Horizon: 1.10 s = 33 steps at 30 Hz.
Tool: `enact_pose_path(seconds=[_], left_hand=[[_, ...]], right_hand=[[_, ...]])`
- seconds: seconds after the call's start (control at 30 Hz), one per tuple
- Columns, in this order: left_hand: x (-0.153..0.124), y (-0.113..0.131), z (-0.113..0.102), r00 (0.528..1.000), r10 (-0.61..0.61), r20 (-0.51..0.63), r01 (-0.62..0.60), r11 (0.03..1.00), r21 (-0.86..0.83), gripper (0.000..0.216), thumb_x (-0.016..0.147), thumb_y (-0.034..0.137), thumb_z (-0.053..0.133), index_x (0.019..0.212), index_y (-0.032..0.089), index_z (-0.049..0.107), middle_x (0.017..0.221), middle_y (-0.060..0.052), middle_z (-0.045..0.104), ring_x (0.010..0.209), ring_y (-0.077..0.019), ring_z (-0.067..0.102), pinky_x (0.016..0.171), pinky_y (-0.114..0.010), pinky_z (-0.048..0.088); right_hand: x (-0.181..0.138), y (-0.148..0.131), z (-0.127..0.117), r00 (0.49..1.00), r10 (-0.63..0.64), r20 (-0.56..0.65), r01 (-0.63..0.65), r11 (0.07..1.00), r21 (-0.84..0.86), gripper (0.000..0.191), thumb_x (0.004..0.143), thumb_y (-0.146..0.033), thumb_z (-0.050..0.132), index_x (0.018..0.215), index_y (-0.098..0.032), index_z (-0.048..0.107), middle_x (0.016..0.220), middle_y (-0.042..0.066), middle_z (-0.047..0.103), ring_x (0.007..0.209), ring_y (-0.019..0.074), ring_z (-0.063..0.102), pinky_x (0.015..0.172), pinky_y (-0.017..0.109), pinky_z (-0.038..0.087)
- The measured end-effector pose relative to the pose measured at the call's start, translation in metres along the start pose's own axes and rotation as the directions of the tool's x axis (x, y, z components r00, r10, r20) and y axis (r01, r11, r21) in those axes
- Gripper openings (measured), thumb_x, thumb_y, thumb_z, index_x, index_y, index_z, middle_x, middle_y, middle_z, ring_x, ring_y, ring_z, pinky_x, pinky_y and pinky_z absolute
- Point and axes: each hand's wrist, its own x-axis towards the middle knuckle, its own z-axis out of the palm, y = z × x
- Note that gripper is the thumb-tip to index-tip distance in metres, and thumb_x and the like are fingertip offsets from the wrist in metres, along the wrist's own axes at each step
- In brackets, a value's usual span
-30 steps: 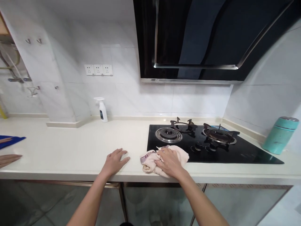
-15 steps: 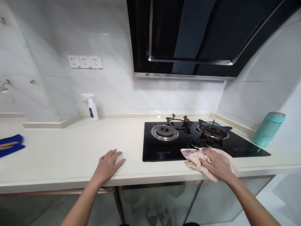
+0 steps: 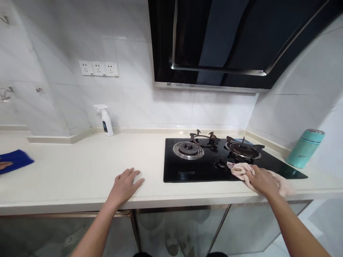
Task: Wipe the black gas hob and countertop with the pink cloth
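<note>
My right hand (image 3: 264, 180) presses a crumpled pale pink cloth (image 3: 241, 170) onto the front right part of the black glass gas hob (image 3: 198, 171), just in front of the right burner (image 3: 242, 150) and beside the knobs (image 3: 222, 163). Its fingers curl over the cloth. My left hand (image 3: 125, 184) lies flat with fingers spread on the cream countertop (image 3: 80, 175), left of the hob, holding nothing. The left burner (image 3: 188, 150) shows its bare ring, with a loose pan support (image 3: 204, 137) behind it.
A white spray bottle (image 3: 105, 120) stands by the tiled wall. A teal flask (image 3: 307, 149) sits at the right end. A black range hood (image 3: 227, 43) hangs overhead. At far left another person's fingers (image 3: 4, 165) rest on a blue cloth (image 3: 16, 159).
My right hand has swept the pink cloth rightward along the hob's front, from its left corner to in front of the right burner. My left hand stayed put.
</note>
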Motion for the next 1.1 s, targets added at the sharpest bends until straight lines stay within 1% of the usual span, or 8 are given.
enact_pose_path(seconds=[0.17, 0.27, 0.43, 0.63, 0.73, 0.83, 1.0, 1.1], left_hand=[[-0.001, 0.000, 0.005, 0.999, 0.019, -0.028, -0.019, 1.000, -0.005, 0.043, 0.097, 0.049, 0.050, 0.129, 0.025, 0.066, 0.147, -0.013, 0.059, 0.143, -0.0320, 0.047, 0.115, -0.050, 0.035], [-0.001, 0.000, 0.006, 0.999, 0.019, -0.034, -0.019, 1.000, 0.001, 0.043, 0.097, 0.048, 0.052, 0.130, 0.025, 0.065, 0.149, -0.014, 0.058, 0.145, -0.0318, 0.044, 0.115, -0.049, 0.035], [-0.003, 0.005, 0.001, 1.000, 0.013, -0.016, -0.013, 1.000, 0.000, 0.039, 0.100, 0.047, 0.050, 0.128, 0.026, 0.066, 0.148, -0.013, 0.059, 0.144, -0.0298, 0.046, 0.116, -0.048, 0.035], [-0.003, 0.005, -0.004, 1.000, 0.005, -0.008, -0.006, 0.995, -0.097, 0.043, 0.106, 0.041, 0.031, 0.135, 0.028, 0.062, 0.145, -0.008, 0.063, 0.141, -0.0240, 0.050, 0.115, -0.045, 0.036], [0.000, 0.005, -0.007, 0.999, -0.052, 0.008, 0.052, 0.987, -0.151, 0.050, 0.106, 0.040, 0.027, 0.142, 0.023, 0.057, 0.150, -0.009, 0.060, 0.142, -0.0245, 0.050, 0.118, -0.045, 0.035], [0.001, 0.006, -0.011, 0.996, -0.087, 0.025, 0.090, 0.983, -0.159, 0.055, 0.105, 0.048, 0.030, 0.145, 0.020, 0.056, 0.151, -0.010, 0.059, 0.142, -0.0256, 0.051, 0.119, -0.044, 0.035], [-0.004, 0.010, -0.018, 0.992, -0.095, 0.080, 0.107, 0.980, -0.166, 0.061, 0.099, 0.067, 0.036, 0.143, 0.032, 0.060, 0.152, -0.002, 0.060, 0.146, -0.0287, 0.047, 0.121, -0.047, 0.033], [-0.008, 0.013, -0.019, 0.991, -0.062, 0.120, 0.080, 0.985, -0.151, 0.064, 0.092, 0.076, 0.046, 0.140, 0.037, 0.064, 0.156, -0.001, 0.054, 0.151, -0.0330, 0.039, 0.122, -0.051, 0.030]], right_hand=[[-0.038, -0.082, -0.020, 0.982, -0.159, 0.105, 0.152, 0.986, 0.071, 0.045, 0.097, -0.048, 0.040, 0.121, -0.019, 0.065, 0.114, 0.017, 0.070, 0.105, 0.0336, 0.065, 0.085, 0.042, 0.044], [-0.051, -0.156, -0.032, 0.924, -0.358, 0.137, 0.322, 0.919, 0.228, 0.039, 0.097, -0.041, 0.041, 0.117, -0.017, 0.065, 0.114, 0.015, 0.069, 0.106, 0.0305, 0.063, 0.088, 0.040, 0.041], [-0.060, -0.279, -0.037, 0.858, -0.500, 0.122, 0.434, 0.830, 0.350, 0.035, 0.093, -0.039, 0.050, 0.117, -0.017, 0.064, 0.116, 0.016, 0.068, 0.111, 0.0312, 0.059, 0.093, 0.041, 0.039], [-0.089, -0.379, -0.041, 0.702, -0.711, 0.037, 0.619, 0.636, 0.461, 0.036, 0.093, -0.044, 0.056, 0.117, -0.018, 0.065, 0.124, 0.014, 0.065, 0.117, 0.0314, 0.055, 0.102, 0.045, 0.039], [-0.096, -0.395, -0.043, 0.635, -0.772, 0.001, 0.661, 0.545, 0.516, 0.041, 0.093, -0.044, 0.059, 0.126, -0.020, 0.063, 0.129, 0.011, 0.064, 0.120, 0.0272, 0.055, 0.107, 0.041, 0.039], [-0.093, -0.385, -0.041, 0.616, -0.787, -0.029, 0.660, 0.496, 0.564, 0.051, 0.095, -0.046, 0.059, 0.140, -0.022, 0.056, 0.147, 0.009, 0.056, 0.133, 0.0232, 0.050, 0.114, 0.037, 0.037], [-0.084, -0.335, -0.024, 0.693, -0.720, 0.000, 0.600, 0.578, 0.553, 0.050, 0.102, -0.046, 0.044, 0.144, -0.021, 0.054, 0.158, 0.015, 0.046, 0.148, 0.0291, 0.038, 0.123, 0.052, 0.026], [-0.085, -0.316, -0.012, 0.714, -0.696, 0.078, 0.585, 0.654, 0.478, 0.057, 0.104, -0.053, 0.039, 0.150, -0.022, 0.050, 0.164, 0.014, 0.039, 0.154, 0.0299, 0.030, 0.124, 0.054, 0.025]])
